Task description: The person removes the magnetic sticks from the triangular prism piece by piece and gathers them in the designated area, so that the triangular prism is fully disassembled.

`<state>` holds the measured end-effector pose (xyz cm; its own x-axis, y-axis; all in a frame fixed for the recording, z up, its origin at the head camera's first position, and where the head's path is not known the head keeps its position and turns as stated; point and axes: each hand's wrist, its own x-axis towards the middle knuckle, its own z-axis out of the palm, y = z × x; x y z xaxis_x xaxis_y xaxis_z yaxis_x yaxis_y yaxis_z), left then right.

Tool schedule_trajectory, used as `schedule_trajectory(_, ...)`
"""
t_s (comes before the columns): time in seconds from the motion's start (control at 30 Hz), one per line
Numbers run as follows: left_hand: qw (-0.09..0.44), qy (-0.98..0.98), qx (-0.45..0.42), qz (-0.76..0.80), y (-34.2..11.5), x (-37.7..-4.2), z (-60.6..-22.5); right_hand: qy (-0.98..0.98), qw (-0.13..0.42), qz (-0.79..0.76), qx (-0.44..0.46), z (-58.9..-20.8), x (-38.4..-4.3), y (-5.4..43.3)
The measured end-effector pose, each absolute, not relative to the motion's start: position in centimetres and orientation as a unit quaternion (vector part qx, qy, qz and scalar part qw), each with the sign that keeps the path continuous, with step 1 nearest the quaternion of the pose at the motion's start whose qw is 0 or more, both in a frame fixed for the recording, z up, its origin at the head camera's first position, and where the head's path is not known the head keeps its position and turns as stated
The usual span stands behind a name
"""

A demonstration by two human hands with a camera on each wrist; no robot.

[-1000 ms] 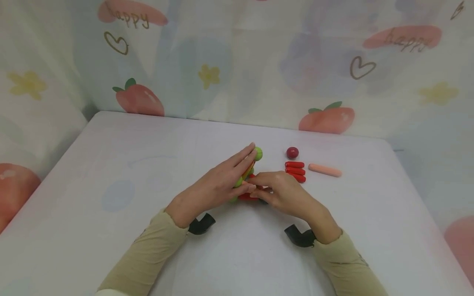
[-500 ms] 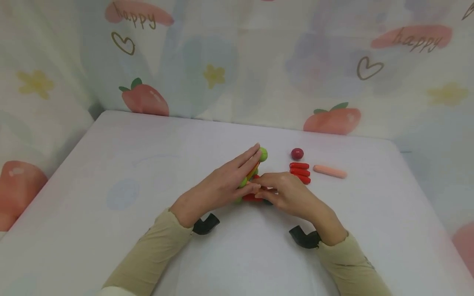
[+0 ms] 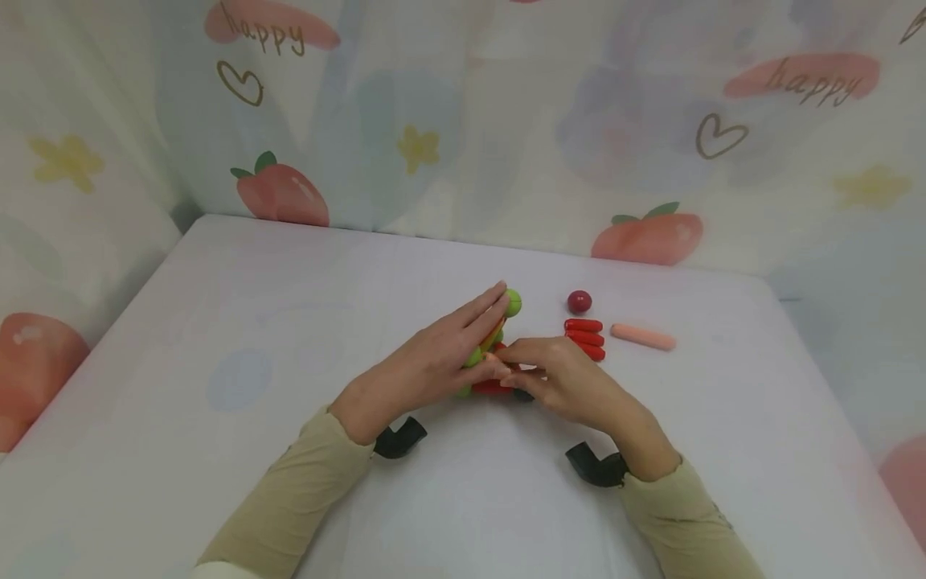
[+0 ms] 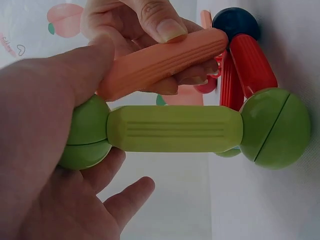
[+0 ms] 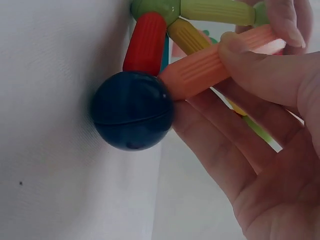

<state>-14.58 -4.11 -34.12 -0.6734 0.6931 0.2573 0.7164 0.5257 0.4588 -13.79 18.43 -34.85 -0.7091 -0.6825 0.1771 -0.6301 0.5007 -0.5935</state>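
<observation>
A toy frame of coloured rods and balls stands on the table between the hands. My left hand (image 3: 427,366) holds its upper green ball (image 4: 90,132) between thumb and fingers. From that ball a yellow-green rod (image 4: 175,128) runs down to another green ball (image 4: 275,128). My right hand (image 3: 579,382) pinches an orange rod (image 5: 200,70) with thumb and fingers. One end of this rod meets the dark blue ball (image 5: 132,110) on the table; its other end lies against the left thumb, by the upper green ball. A red rod (image 5: 145,45) joins the blue ball to a green one.
Right of the frame lie a dark red ball (image 3: 579,302), three red rods (image 3: 584,338) side by side and a pale orange rod (image 3: 643,336). A black bent piece (image 3: 400,439) shows by the left wrist, another black piece (image 3: 595,465) by the right. Patterned cloth hangs behind.
The head view has shifted slightly, so everything appears a little further right than one second ago. Both hands keep nearly the same places about the toy frame.
</observation>
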Motion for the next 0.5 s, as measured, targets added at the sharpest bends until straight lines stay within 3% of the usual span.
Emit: schedule_trajectory(0.5, 0.045, -0.878, -0.407, -0.248, -3.94, -14.54, -34.31, 0.855, 0.041, -0.366, -0.365, -34.51, -13.84, 19.29)
